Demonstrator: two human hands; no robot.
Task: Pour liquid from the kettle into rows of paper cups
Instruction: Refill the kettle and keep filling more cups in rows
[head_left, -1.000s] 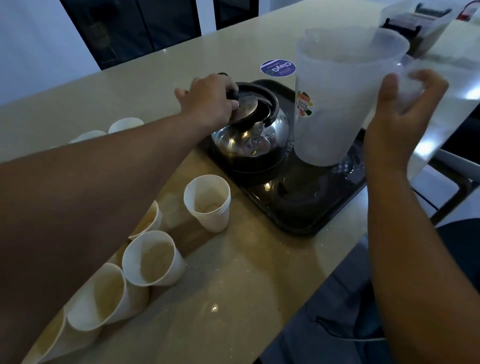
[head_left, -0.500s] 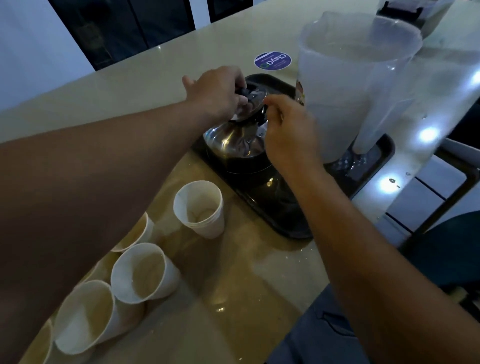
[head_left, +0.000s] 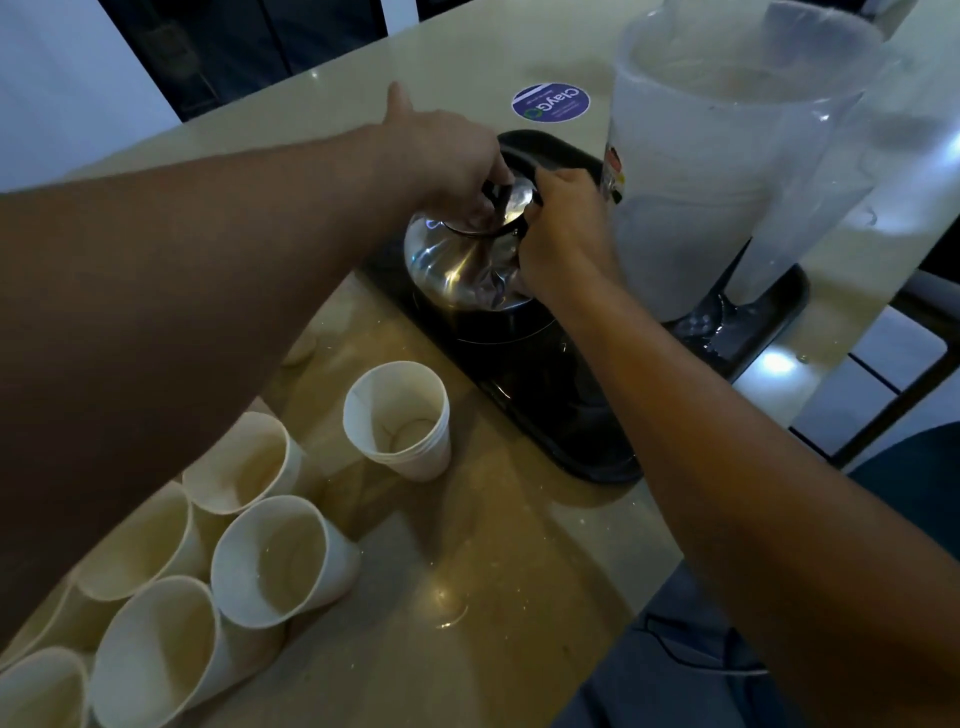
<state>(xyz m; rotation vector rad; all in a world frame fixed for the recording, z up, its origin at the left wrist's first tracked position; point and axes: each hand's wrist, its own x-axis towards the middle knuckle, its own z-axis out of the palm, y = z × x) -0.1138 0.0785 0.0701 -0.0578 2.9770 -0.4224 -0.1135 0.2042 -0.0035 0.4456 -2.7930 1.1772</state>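
So nothing's being poured yet. The kettle (head_left: 467, 260) sits on the tray (head_left: 566, 441) near the worktop's right edge, left hand (head_left: 447, 161) pinching its lid, right hand (head_left: 563, 228) curled round the handle. Next it needs lifting over to the cups (head_left: 397, 415).

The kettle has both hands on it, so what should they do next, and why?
Probably lift the kettle off the black tray toward the paper cups. The left hand is at the lid, the right hand grips the handle side, and the kettle sits on the tray away from the cups, so no pouring is possible yet.
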